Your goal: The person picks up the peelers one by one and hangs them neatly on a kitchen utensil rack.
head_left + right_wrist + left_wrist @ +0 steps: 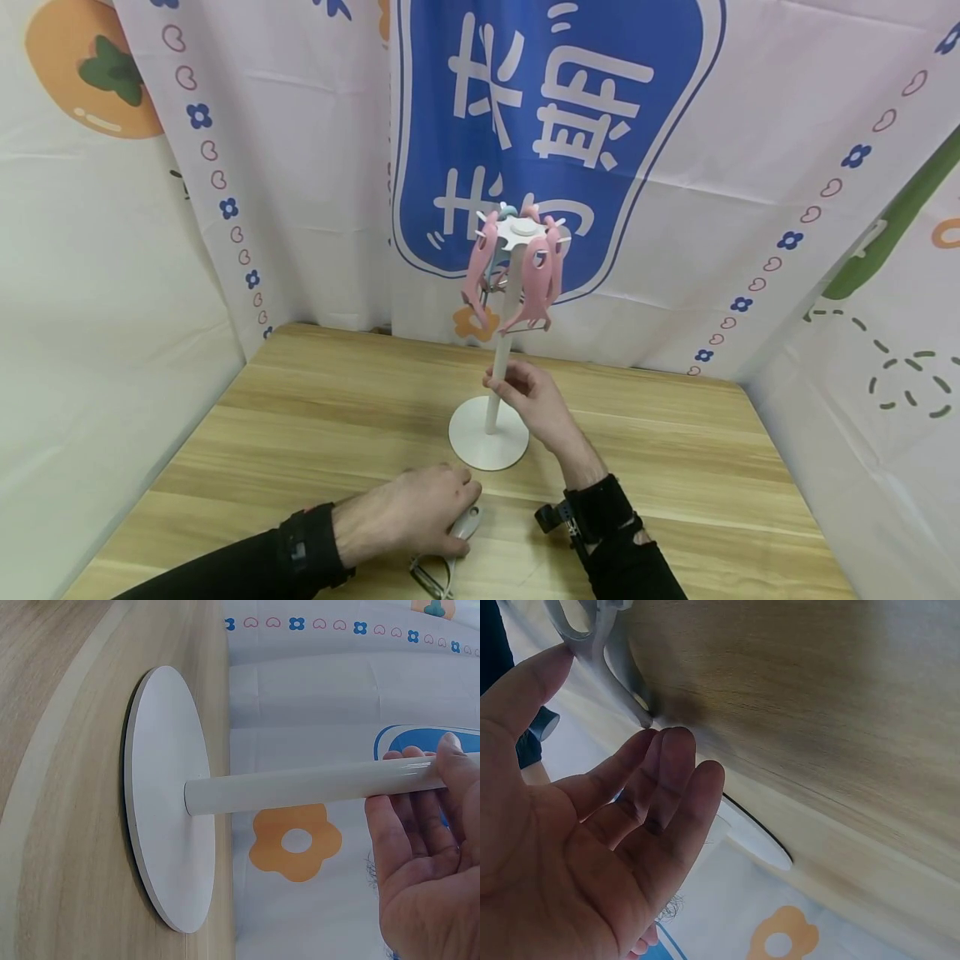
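A grey Y-shaped peeler [467, 523] with a metal blade end lies at the front of the table. My left hand [420, 508] pinches it, the thumb near its head and the fingertips at the handle's tip, as the left wrist view [607, 667] shows. Behind it stands a white rack with a round base [480, 454] and an upright pole [300, 787]. My right hand [536, 404] holds that pole low down, thumb on one side and fingers on the other. Several pink peelers [536, 279] and a bluish one hang from hooks on the rack's top [521, 232].
The wooden table [337, 417] ends at a printed white cloth [322, 208] behind, and similar cloth hangs at both sides. A camera [551, 517] is strapped to the right wrist.
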The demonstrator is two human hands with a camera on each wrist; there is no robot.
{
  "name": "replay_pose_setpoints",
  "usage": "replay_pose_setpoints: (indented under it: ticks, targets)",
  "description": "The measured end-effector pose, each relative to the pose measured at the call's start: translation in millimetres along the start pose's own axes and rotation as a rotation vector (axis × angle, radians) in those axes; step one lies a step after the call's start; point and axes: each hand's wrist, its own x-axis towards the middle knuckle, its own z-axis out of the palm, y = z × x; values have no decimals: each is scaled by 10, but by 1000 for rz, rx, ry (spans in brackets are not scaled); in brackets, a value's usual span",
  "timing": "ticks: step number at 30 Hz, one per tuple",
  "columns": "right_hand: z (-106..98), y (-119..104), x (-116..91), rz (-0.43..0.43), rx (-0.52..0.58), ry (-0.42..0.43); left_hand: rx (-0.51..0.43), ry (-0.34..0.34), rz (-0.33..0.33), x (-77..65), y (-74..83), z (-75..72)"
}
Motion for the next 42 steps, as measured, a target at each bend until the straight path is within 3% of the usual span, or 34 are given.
replay_pose_setpoints:
  ticks: [15, 24, 35, 42]
  targets:
    - [4, -3, 1, 12, 12, 3, 23, -9, 15, 16, -30, 15]
    - [8, -18, -7, 17, 27, 7, -26, -52, -12, 37, -61, -13]
    - [10, -6, -5, 3, 25, 11, -120, 153, 66, 41, -192, -162]
    - [14, -1, 0, -7, 17, 12, -135, 203, 57, 30, -246, -287]
